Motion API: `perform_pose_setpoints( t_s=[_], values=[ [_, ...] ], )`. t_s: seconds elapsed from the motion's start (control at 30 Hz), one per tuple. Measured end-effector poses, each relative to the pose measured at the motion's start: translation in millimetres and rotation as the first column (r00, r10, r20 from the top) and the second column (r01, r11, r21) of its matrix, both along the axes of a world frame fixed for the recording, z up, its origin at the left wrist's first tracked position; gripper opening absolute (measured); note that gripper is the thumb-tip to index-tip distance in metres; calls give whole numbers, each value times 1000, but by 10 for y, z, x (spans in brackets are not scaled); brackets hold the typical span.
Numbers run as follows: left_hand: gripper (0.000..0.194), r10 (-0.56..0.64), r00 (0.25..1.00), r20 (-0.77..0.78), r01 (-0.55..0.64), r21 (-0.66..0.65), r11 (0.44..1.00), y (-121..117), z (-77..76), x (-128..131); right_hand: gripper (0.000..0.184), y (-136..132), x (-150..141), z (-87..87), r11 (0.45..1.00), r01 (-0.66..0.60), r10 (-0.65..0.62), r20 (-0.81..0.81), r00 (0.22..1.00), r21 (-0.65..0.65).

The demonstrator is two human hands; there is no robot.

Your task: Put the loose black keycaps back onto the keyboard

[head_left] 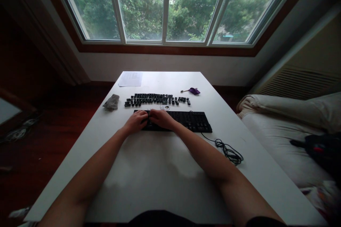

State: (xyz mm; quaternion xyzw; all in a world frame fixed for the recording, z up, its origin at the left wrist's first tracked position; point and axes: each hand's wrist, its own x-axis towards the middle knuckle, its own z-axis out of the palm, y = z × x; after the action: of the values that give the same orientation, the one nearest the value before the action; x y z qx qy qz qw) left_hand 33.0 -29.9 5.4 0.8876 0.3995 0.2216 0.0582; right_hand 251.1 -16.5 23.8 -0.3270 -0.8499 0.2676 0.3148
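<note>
Head cam: L hand (136,121) + R hand (161,118) bunched narrow over L half of kbd (193,121); can't tell if gripping anything. Kbd flat on bench (154,170), so bench prob takes the load. Loose keycaps (153,96) in rough rows just behind, prob for order + reach.

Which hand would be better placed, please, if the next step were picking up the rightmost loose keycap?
Probably the right hand: it is nearer the rightmost loose keycap, while the left hand lies farther left and would likely have to reach across. Both hands are at the black computer keyboard.
</note>
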Motion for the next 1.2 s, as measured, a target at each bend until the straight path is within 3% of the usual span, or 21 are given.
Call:
perform_pose_setpoints(
  t_s=[0.13, 0.27, 0.37, 0.47, 0.63, 0.9, 1.07, 1.2],
  values=[
    [24, -5, 1000, -18, 5, -21, 1000, 3, 9, -14, 7, 6, 85, 60, 998, -52, 51, 53, 997, 21],
    [25, -10, 1000, -16, 10, -26, 1000, 2, 21, -19, 5, 93, 161, 7, 976, -104, 94, -60, 994, -190],
    [25, -7, 1000, -3, 7, -32, 999, -10, 25, -25, 9, 154, 169, -56, 888, -177, 65, -264, 962, -425],
    [28, 12, 1000, 25, -11, -33, 999, -35, 37, -26, 19, 193, 151, -100, 818, -209, -17, -385, 923, -536],
    [43, 63, 988, 141, -60, -26, 998, -79, 95, 16, 24, 210, 120, -137, 835, -162, -104, -440, 892, -525],
    [34, 129, 926, 355, -82, -146, 986, -73, 119, 82, 22, 213, 64, -192, 843, -132, -168, -488, 857, -522],
    [35, 96, 902, 421, -8, -207, 978, -73, 74, 107, 24, 230, 54, -178, 746, -105, -285, -458, 842, -658],
    [29, 45, 933, 357, 19, -173, 985, -82, 84, 131, 21, 227, 64, -146, 663, -85, -342, -402, 849, -744]
  ],
)
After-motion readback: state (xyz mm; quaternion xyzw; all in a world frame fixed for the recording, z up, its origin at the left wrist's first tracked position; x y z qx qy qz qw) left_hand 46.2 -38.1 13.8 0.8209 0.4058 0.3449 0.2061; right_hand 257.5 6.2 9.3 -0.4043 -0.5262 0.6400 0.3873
